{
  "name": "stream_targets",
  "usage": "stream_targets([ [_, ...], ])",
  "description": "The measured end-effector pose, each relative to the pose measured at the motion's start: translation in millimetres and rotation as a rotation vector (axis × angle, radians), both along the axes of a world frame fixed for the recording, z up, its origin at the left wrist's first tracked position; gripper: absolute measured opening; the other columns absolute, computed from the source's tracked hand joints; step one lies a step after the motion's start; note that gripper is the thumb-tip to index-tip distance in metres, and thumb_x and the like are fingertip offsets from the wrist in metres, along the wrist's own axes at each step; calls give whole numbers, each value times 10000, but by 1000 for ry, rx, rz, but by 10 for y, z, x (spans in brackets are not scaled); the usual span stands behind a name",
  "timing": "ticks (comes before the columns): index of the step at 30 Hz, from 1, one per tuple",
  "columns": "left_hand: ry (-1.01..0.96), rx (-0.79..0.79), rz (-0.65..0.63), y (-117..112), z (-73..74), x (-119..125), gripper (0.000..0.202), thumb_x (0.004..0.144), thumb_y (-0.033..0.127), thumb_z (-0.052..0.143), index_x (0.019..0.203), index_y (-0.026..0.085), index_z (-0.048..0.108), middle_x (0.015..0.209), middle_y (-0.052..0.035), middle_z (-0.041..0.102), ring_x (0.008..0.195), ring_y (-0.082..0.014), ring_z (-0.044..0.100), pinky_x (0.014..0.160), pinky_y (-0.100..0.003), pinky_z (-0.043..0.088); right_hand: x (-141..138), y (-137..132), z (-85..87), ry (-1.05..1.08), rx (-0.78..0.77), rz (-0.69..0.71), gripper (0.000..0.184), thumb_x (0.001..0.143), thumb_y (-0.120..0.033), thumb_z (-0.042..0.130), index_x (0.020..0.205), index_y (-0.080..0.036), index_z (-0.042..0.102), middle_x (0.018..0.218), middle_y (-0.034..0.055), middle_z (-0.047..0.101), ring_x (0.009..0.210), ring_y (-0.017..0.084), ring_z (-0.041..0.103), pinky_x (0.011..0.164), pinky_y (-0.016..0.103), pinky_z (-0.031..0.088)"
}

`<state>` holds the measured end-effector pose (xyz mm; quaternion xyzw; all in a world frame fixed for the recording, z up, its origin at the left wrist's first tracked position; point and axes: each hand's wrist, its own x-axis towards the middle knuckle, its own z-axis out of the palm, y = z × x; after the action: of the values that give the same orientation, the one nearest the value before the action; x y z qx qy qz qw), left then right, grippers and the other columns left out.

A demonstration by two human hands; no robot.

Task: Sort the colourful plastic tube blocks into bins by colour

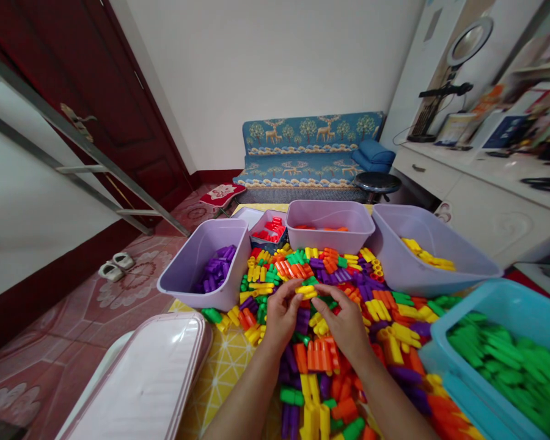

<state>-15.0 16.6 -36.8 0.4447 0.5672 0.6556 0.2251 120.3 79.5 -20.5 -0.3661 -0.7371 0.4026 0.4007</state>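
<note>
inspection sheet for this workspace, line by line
surface: yellow patterned tablecloth, mostly covered by blocks
job's things: loose multicoloured plastic blocks; lilac bins of purple blocks, orange blocks, yellow blocks; small lilac bin of red blocks; blue bin of green blocks
clutter: pale pink case at the near left
hands: left hand pinches a yellow block; right hand beside it, contact unclear
cables: thin dark cord near the ring light
surroundings: deer-print sofa, round stool, white cabinet, dark red door, white slippers
</note>
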Motion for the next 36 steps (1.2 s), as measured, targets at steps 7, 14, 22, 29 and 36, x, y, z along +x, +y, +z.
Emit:
stream_targets([
  [7, 24, -24, -39, 8, -36, 25, 304, 845, 288, 617, 1127, 175, 616, 849, -41, 709, 763, -159, 663, 712, -262, 524, -13, -23, 29, -21, -14, 18, 270, 835, -399, 580, 986, -193, 665, 893, 57, 709, 834, 216, 651, 786, 328, 490],
  [14, 507, 82, 213, 18, 196, -46, 152, 872, 195, 568, 992, 206, 660, 937, -54, 697, 913, -184, 629, 845, -336, 491, 0, -13, -1, 102, -178, 9, 270, 837, -439, 557, 902, -190, 640, 830, 32, 682, 808, 197, 628, 744, 283, 469],
  [22, 906, -181, 61, 244, 267, -327, 530, 749, 79, 625, 1250, 244, 573, 1254, -90, 586, 1214, -281, 462, 1012, -472, 396, -19, -10, -57, 85, -200, 11, 299, 827, -472, 568, 893, -186, 626, 802, 27, 655, 784, 189, 609, 711, 271, 468],
  [29, 684, -115, 179, 190, 262, -368, 268, 881, 94, 444, 925, 191, 690, 885, -53, 674, 880, -195, 594, 828, -346, 472, 11, -29, -52, 109, -198, -15, 353, 794, -510, 602, 903, -179, 658, 812, 38, 687, 776, 204, 638, 695, 281, 494],
  [36, 742, -255, 104, 103, 257, -359, 549, 752, 208, 668, 1282, 226, 528, 1232, -106, 594, 1143, -293, 536, 976, -469, 424, 32, -40, -63, 171, -290, -7, 398, 785, -542, 601, 931, -173, 631, 824, 46, 663, 763, 204, 635, 633, 275, 508],
])
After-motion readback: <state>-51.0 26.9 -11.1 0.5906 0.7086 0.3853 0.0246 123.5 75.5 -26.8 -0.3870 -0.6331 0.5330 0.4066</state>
